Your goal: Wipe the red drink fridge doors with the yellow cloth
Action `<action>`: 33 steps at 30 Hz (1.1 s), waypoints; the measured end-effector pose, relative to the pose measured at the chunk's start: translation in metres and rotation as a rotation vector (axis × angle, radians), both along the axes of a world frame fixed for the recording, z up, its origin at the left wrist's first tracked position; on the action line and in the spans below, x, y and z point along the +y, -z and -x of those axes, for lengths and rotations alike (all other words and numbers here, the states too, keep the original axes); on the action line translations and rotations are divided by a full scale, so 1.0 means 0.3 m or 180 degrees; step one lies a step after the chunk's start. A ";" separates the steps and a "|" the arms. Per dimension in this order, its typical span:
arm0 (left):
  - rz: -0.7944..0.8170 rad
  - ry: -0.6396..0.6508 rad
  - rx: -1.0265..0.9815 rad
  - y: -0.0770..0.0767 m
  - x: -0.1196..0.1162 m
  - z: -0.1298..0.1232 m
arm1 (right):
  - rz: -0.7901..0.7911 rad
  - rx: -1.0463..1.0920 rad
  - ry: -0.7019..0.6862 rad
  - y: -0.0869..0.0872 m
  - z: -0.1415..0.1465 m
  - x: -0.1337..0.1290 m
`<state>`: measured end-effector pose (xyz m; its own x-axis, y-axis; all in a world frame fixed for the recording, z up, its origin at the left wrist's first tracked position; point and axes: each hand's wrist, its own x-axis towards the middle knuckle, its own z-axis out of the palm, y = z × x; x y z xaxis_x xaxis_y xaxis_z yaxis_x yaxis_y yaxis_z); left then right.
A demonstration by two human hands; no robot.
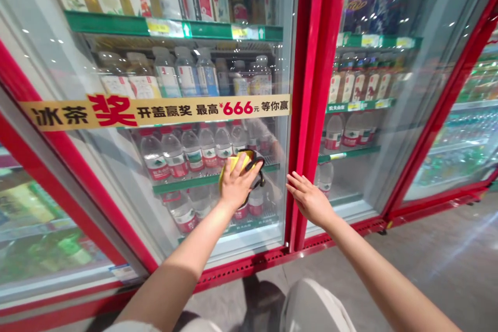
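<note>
You have the work in the middle of its course, as I judge: the yellow cloth (246, 159) lies near the centre of the frame, held by your left hand (236, 189) over the lower part of the glass door (116, 166). The fingers of this hand are a little spread and bent over the cloth; the side toward the glass is hidden, so I cannot tell how firmly they press. Your right hand (310, 201), right of centre, holds nothing, with fingers extended and only slightly apart, beside the red frame (309, 114); whether it touches, I cannot tell. The glass bears no clear mark of what is finished, so neither the done part nor the remaining part, above or below the printed strip (179, 110), can be known.
</note>
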<state>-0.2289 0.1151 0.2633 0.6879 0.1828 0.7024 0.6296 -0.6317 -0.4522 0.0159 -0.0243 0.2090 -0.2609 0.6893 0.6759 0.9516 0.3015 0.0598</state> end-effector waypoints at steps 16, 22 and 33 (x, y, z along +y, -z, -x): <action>-0.0023 0.0271 0.0389 0.037 -0.013 -0.198 | 0.0007 0.0098 0.0011 0.034 -0.098 -0.041; -0.0178 0.0823 0.0535 0.066 0.012 -0.264 | 0.0039 0.0174 0.0049 0.047 -0.124 -0.065; 0.0168 0.0842 -0.0002 0.105 -0.034 -0.333 | -0.0141 0.0340 0.0121 0.068 -0.173 -0.095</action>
